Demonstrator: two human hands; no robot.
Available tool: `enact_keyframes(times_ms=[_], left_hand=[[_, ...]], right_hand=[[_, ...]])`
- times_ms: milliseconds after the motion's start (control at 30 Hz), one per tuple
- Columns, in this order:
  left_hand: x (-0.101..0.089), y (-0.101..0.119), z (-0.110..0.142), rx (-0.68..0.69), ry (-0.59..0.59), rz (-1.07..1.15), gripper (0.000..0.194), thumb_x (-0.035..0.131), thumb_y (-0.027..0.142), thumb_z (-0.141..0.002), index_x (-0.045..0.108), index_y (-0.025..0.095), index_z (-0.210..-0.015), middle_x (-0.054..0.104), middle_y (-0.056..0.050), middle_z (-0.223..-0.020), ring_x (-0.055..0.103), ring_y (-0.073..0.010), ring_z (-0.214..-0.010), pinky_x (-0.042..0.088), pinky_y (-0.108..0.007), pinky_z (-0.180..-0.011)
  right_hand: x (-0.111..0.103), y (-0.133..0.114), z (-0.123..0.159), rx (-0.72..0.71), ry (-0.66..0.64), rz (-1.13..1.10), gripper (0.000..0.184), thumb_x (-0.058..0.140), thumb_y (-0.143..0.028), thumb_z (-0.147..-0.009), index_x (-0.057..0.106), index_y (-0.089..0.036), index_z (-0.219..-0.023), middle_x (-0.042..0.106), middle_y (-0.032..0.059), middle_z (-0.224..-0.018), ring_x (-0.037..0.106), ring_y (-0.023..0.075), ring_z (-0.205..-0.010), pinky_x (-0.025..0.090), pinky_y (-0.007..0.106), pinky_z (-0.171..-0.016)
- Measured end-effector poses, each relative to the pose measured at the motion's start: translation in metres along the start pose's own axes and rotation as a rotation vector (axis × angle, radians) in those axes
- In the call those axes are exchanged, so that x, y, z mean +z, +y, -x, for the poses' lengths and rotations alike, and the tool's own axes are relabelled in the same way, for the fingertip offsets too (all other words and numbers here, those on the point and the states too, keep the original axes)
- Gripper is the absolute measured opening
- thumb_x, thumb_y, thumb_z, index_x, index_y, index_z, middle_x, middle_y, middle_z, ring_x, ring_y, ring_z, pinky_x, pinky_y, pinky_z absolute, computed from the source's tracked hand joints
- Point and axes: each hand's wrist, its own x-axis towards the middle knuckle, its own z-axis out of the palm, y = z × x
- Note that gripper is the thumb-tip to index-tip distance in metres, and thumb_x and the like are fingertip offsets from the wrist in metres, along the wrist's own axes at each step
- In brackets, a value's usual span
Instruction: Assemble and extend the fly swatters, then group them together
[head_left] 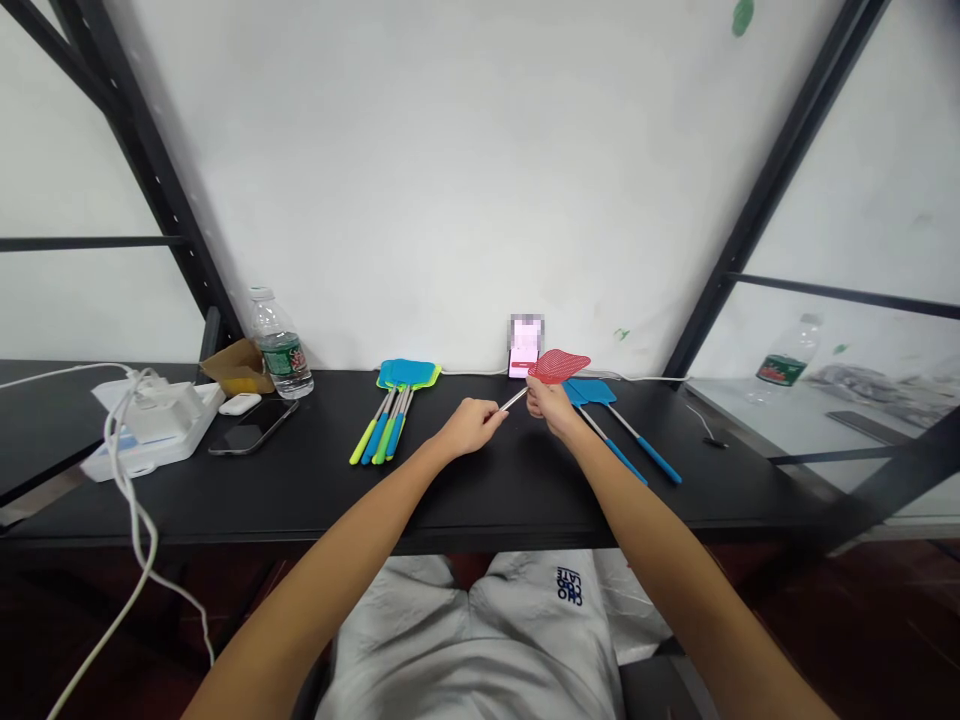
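A red fly swatter [559, 366] is held above the black table, its mesh head tilted up to the right. My left hand [471, 426] is closed around its lower end, hiding the handle. My right hand [550, 404] pinches it near the base of the head. Between the hands a short stretch of thin metal rod shows. Just right of my right hand lie blue fly swatters [597, 391] with blue grips, partly covered by my hand and the red head. A bunch of blue and green fly swatters [409, 374] lies left of my left hand, handles toward me.
A lit phone [526, 345] leans on the wall behind the red swatter. At left stand a water bottle [281, 345], a cardboard box [238, 366], a dark phone [253, 427], a white earbud case [240, 404] and a white power strip [161, 425] with cables. Black metal posts flank the table.
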Motion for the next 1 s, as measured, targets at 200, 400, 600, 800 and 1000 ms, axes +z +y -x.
enact_keyframes(times_ms=[200,400,600,800,1000], left_hand=[[-0.004,0.0,0.0,0.019,-0.025,-0.016,0.039,0.044,0.041,-0.091,0.057,0.017,-0.064,0.052,0.001,-0.056,0.042,-0.0106,-0.053,0.026,-0.024,-0.055],[-0.008,-0.002,0.001,0.03,-0.07,-0.011,0.041,0.044,0.043,-0.091,0.057,0.016,-0.063,0.054,0.0,-0.058,0.043,-0.0111,-0.055,0.027,-0.025,-0.055],[-0.009,-0.003,0.003,0.032,-0.116,-0.014,0.045,0.043,0.047,-0.091,0.054,0.017,-0.06,0.051,0.001,-0.055,0.04,-0.0108,-0.054,0.026,-0.025,-0.054],[-0.009,-0.01,0.007,-0.029,-0.081,-0.067,0.04,0.044,0.047,-0.092,0.059,0.018,-0.068,0.059,-0.001,-0.064,0.049,-0.0127,-0.058,0.028,-0.024,-0.057],[-0.008,-0.019,0.005,-0.144,-0.051,-0.155,0.035,0.045,0.047,-0.091,0.062,0.02,-0.075,0.061,-0.002,-0.068,0.052,-0.0149,-0.062,0.031,-0.025,-0.059]], right_hand=[[-0.015,0.0,-0.011,-0.019,0.061,0.028,0.043,0.065,-0.038,-0.077,0.028,-0.023,-0.061,0.024,-0.0097,-0.046,0.024,0.0043,-0.037,0.017,0.018,-0.034],[-0.036,-0.007,-0.015,-0.007,0.131,0.01,0.044,0.065,-0.036,-0.075,0.025,-0.024,-0.061,0.022,-0.0102,-0.045,0.022,0.0044,-0.037,0.017,0.019,-0.034],[-0.056,-0.01,-0.018,0.009,0.18,0.033,0.039,0.063,-0.029,-0.074,0.027,-0.023,-0.06,0.022,-0.0101,-0.046,0.023,0.0046,-0.038,0.017,0.018,-0.035],[-0.055,-0.006,-0.019,0.019,0.162,0.022,0.041,0.063,-0.035,-0.076,0.027,-0.023,-0.06,0.022,-0.0097,-0.045,0.023,0.0053,-0.037,0.017,0.019,-0.033],[-0.057,-0.006,-0.02,0.053,0.209,0.032,0.037,0.059,-0.043,-0.079,0.035,-0.022,-0.061,0.033,-0.0068,-0.046,0.029,0.0056,-0.036,0.019,0.02,-0.032]])
